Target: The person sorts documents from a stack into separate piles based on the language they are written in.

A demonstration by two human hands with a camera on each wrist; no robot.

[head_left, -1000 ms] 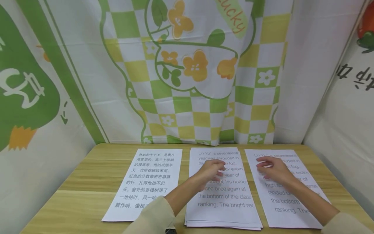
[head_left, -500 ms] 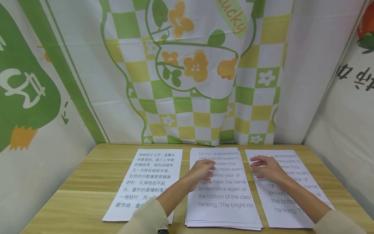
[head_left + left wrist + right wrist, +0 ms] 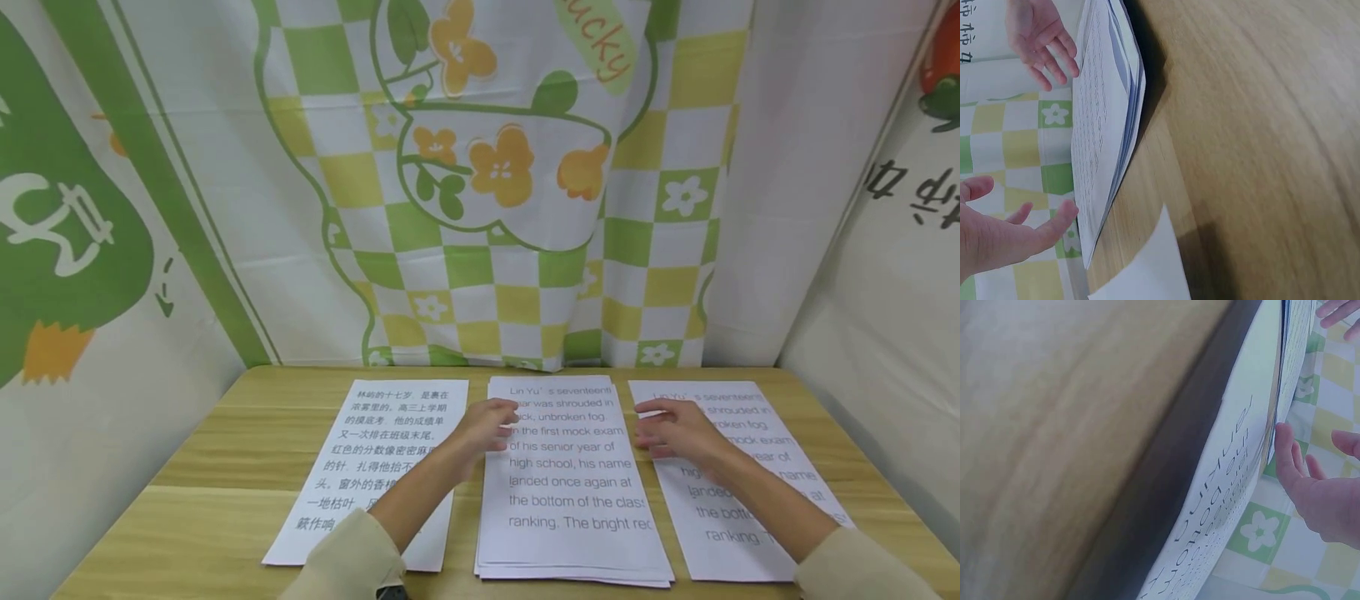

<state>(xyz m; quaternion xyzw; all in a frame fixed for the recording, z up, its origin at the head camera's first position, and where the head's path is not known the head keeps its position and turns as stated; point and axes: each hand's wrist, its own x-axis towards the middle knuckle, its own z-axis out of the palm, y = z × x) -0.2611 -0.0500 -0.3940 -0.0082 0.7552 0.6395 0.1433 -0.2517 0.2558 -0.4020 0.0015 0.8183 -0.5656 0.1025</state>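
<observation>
My left hand (image 3: 480, 432) hovers with loosely bent fingers over the gap between the left sheet and the middle stack, holding nothing. Above the left edge of the right-hand sheet (image 3: 742, 467) is my right hand (image 3: 678, 433), its fingers relaxed and free of anything. The middle stack of paper (image 3: 570, 500) carries printed English text, and several sheet edges show along its side in the left wrist view. The left sheet (image 3: 375, 467) bears Chinese text; my left forearm covers part of it. My right forearm hides some of the right sheet's English lines.
A wooden table (image 3: 202, 467) bears all the paper. Behind it hangs a curtain (image 3: 465, 275) with green and yellow checks and flowers. Printed cloth walls (image 3: 892, 333) stand close on both sides.
My left hand has moved left, from over the middle stack to its left edge. The right hand has shifted slightly left. All the papers lie where they were.
</observation>
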